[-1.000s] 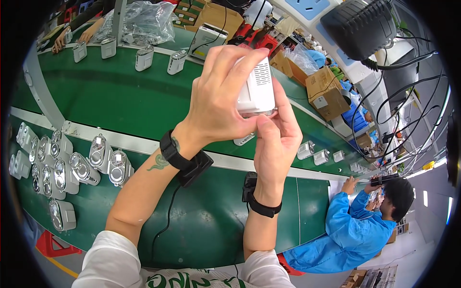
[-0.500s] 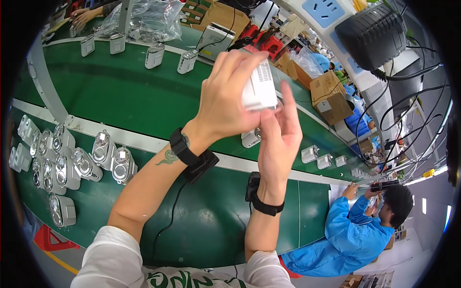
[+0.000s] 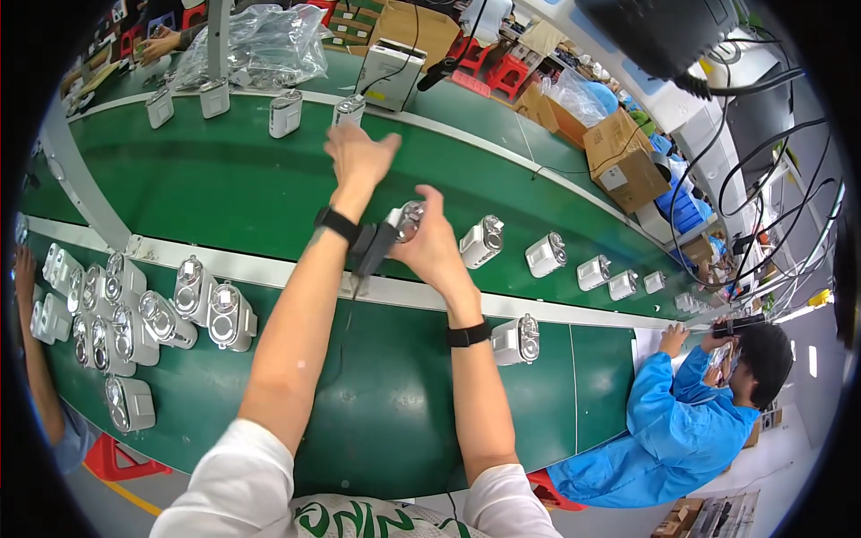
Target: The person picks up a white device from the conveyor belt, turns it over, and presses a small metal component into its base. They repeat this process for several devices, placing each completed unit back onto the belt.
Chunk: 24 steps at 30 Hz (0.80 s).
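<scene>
The right hand [image 3: 432,244] hides most of the white unit [image 3: 405,221] it grips. The left hand [image 3: 357,158] appears motion-blurred.

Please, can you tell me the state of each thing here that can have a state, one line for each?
left hand: open, fingers spread, empty, reaching over the green belt.
right hand: closed around a small white device.
small white device: held above the belt, its round lens end showing.
white devices on the belt: lying apart in a row, untouched.
devices at the near left: packed close together, lens ends up.
clear plastic bag: crumpled, lying beyond the belt.
</scene>
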### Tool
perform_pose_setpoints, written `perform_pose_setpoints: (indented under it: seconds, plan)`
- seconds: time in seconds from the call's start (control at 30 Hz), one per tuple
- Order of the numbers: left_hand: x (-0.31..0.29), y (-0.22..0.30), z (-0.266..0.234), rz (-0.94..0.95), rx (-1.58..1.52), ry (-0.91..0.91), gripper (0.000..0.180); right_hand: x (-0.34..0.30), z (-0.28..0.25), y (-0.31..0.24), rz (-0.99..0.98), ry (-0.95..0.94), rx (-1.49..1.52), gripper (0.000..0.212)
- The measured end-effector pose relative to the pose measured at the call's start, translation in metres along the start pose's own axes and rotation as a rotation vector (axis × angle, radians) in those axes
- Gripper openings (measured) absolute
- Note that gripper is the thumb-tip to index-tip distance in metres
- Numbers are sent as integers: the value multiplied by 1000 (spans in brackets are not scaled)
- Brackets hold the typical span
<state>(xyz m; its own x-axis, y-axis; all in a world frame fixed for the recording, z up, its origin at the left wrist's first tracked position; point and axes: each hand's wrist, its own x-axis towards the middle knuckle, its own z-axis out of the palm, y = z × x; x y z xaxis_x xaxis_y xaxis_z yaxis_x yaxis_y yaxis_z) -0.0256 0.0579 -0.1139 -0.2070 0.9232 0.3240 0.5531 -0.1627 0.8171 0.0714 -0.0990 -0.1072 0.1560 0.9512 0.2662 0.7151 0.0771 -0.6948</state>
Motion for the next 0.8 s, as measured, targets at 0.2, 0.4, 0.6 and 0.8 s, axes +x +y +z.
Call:
perform_pose_setpoints:
  seconds: [0.2, 0.4, 0.6, 0.8]
  plan:
    - [86, -63, 80, 231, -13, 460, 65, 10, 14, 31, -96, -59, 82, 93]
    - [87, -53, 93, 39, -324, 71, 45, 11, -17, 33, -111, -3, 39, 99]
    - [26, 13, 30, 326, -661, 36, 44, 9, -60, -4, -167, 311, 291, 97]
    - [-63, 87, -58, 859, -645, -176, 52, -7, -73, -44, -206, 530, 478, 87]
